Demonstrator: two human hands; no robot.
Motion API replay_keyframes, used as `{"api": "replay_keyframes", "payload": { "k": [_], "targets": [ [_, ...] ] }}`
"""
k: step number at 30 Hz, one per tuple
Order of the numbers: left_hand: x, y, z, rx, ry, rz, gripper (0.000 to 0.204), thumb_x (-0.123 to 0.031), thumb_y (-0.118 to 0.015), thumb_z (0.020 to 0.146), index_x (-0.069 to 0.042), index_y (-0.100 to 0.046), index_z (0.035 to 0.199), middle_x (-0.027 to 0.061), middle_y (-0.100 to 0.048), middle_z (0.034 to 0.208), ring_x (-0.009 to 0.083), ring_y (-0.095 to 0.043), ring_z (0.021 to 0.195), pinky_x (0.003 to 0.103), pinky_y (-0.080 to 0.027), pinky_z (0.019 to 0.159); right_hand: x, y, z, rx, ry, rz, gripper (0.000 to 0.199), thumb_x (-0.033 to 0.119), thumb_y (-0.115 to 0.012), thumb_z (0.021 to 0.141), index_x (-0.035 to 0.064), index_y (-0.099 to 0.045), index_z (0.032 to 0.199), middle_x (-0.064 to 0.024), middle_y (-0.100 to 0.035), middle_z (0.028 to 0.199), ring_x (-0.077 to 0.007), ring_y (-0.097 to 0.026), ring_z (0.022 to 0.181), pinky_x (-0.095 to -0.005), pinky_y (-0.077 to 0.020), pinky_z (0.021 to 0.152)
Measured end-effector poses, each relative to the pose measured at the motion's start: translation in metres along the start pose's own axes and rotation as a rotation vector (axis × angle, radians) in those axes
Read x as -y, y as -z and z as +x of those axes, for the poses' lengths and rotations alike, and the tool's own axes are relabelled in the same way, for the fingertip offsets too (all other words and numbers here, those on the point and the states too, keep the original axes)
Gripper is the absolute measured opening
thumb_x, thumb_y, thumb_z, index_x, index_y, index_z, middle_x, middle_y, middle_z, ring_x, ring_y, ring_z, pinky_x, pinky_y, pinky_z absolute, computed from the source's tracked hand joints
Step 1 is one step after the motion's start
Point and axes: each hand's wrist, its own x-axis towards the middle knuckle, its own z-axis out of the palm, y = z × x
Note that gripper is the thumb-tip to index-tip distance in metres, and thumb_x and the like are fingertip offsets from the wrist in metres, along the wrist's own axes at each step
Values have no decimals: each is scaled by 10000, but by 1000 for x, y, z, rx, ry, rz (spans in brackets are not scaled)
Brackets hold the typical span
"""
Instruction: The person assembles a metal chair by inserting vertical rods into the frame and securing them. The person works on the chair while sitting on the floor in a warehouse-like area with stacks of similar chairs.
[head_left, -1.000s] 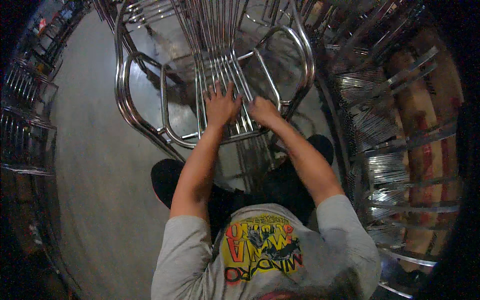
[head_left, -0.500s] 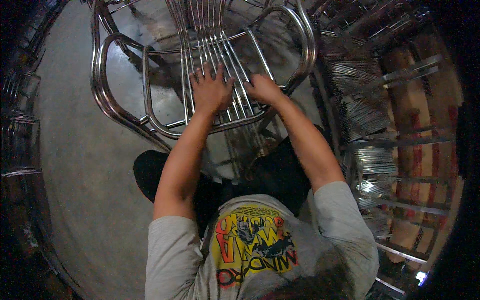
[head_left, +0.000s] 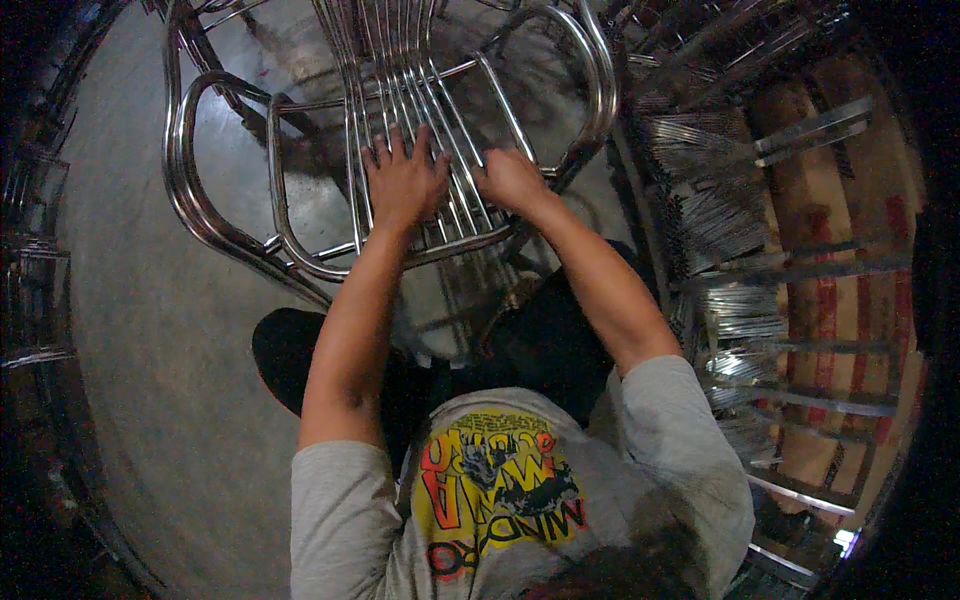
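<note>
A shiny metal tube chair [head_left: 440, 240] stands in front of me, with long slim rods running down its back and seat and bent tubes at its sides. My left hand [head_left: 406, 188] lies flat on the seat rods, its fingers spread over them. Just to the right, my right hand [head_left: 512, 180] is closed at the outermost seat rod, thumb side toward the left hand. The undersides of its fingers are hidden, but it appears to grip that rod.
Along the right side, stacks of metal rods [head_left: 740, 315] lie on a rack beside brown cardboard [head_left: 830, 300]. More metal frames [head_left: 35, 260] stand at the far left. Grey concrete floor [head_left: 160, 400] surrounds the chair.
The chair and both hands sit slightly farther left in the view, along with the surroundings. Both hands keep nearly the same places on the rods.
</note>
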Motion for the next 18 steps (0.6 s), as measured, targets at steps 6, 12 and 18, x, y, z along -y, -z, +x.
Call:
{"api": "replay_keyframes", "payload": {
  "k": [6,12,18],
  "targets": [
    [-2,4,1,14,-2,10,572,-466,-359,959,-134,-422,1420,253,-370,1451,463,-355,1326,599,-175,1110,3,9,2,117,-82,31,425,363,-588,830,-55,-646,877,-285,-644,888,-438,-633,869,-504,-490,776],
    [0,-1,-1,7,1,5,549,-407,-384,946,-129,-424,1417,246,-378,1449,460,-388,1305,590,-185,1112,0,17,-9,179,108,-1,417,375,-564,862,-34,-633,912,-271,-646,879,-453,-620,871,-521,-486,777],
    [2,-3,2,-2,15,3,547,-398,-406,940,-130,-421,1417,241,-381,1449,457,-418,1282,587,-200,1108,8,22,-19,237,49,-194,368,348,-568,852,3,-644,953,-253,-659,878,-439,-638,864,-535,-503,788]
  ]
}}
